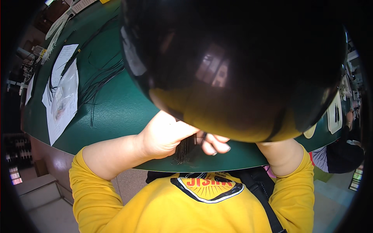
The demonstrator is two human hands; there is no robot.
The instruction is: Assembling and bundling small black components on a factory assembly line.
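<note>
Just below the centre of the frame, a bundle of dark strands (183,150) hangs from the person's left hand (160,134), its lower ends near the front edge of the green table (110,110). The left hand is closed, not spread: its thumb lies across toward the middle of the frame, and it appears to pinch the bundle near its top.

Two or three curled fingertips (216,144) show to the right of the strands; which hand they belong to cannot be told. The right forearm (283,157) runs up under the large shiny black dome (241,70), which hides most or all of the right hand, so its grip cannot be told.

To handle the bundle well, a light, even pinch seems best, with the strands parallel and the lower ends level. Loose black wires (103,79) at upper left are best kept apart from it.
</note>
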